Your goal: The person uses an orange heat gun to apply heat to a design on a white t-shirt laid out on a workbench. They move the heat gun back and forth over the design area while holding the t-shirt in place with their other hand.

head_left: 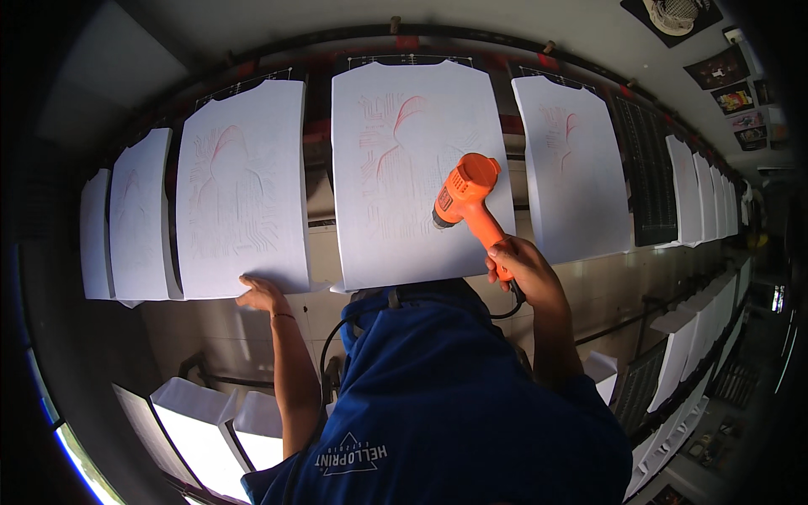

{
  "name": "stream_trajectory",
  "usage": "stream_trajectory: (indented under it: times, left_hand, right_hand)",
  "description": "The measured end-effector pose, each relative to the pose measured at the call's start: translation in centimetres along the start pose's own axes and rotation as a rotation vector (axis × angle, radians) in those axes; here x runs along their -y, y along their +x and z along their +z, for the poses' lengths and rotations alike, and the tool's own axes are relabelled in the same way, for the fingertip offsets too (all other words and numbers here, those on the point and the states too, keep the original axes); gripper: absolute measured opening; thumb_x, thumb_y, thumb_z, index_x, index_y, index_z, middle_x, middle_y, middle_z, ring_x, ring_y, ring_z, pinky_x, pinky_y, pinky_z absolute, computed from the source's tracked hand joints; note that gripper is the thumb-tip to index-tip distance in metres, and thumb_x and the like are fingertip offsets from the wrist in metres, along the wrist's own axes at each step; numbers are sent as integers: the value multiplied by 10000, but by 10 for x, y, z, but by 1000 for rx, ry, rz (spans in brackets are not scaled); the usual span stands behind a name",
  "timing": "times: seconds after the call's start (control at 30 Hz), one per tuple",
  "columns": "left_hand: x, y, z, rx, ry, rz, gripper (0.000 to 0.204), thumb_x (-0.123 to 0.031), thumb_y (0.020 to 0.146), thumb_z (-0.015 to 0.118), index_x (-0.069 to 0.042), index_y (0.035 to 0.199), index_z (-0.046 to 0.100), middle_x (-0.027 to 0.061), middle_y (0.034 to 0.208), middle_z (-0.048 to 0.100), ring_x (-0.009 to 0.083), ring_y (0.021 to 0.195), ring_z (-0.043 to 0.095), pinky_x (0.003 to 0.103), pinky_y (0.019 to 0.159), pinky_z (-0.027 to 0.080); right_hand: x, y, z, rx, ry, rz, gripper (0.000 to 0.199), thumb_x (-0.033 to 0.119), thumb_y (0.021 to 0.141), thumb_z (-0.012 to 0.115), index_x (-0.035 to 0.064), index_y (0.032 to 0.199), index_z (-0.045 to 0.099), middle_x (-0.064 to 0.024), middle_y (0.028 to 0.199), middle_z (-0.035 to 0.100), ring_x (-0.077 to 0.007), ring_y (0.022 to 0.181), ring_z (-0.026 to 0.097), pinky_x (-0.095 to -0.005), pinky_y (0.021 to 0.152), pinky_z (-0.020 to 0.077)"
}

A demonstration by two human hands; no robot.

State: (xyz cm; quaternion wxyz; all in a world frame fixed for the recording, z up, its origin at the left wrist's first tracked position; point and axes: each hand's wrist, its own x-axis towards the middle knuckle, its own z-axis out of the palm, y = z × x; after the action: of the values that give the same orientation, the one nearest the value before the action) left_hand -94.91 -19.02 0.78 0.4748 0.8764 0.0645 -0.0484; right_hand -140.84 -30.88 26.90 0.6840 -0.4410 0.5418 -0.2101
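Observation:
My right hand (523, 268) is wrapped round the handle of an orange heat gun (473, 195). Its dark nozzle points down and left over a white T-shirt panel (421, 252) stretched on a board in front of me; whether it touches the cloth I cannot tell. Faint red and grey line drawing marks that panel. To the left, my left hand (263, 294) rests at the lower edge of another white panel (244, 168) with a similar print. Its thumb lies on top and the other fingers are partly hidden, so its grip on the edge is unclear.
More white printed panels (576, 185) stand in a row on both sides, along a dark rail (454, 32). A bare dark board (646, 168) shows at the right. The gun's black cord (330, 337) runs round my waist. Behind me is another row of panels (198, 421).

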Motion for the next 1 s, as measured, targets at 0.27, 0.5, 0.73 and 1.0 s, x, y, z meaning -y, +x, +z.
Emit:
stream_trajectory:
  times: [0.27,0.5,0.73,1.0]
  left_hand:
    - [3,4,1,-23,-18,2,677,-432,926,509,102,1243,240,376,1102,502,467,958,577,508,815,498]
    - [-1,2,0,-34,-33,-7,650,-403,930,517,105,1236,249,372,1102,506,455,961,578,494,812,501]
    - [-2,1,2,-56,-42,-8,626,-379,932,532,104,1222,259,332,1077,521,412,937,584,479,796,505]
    - [10,12,0,-70,-90,29,628,-400,929,529,84,1227,262,323,1061,533,413,920,596,470,785,514]
  right_hand:
    - [-1,-20,11,-63,-12,35,266,243,910,572,-10,986,536,-35,751,545,-122,625,569,-232,481,422]
    - [-3,0,23,-24,4,-37,254,236,906,573,-11,953,537,-41,742,555,-113,616,569,-226,466,415]
    - [6,-9,16,49,-23,46,249,232,914,568,-5,982,535,-37,751,556,-111,631,577,-232,473,419]
    - [1,6,26,198,-52,36,256,244,910,571,-6,946,528,-47,730,551,-110,629,577,-238,477,427]
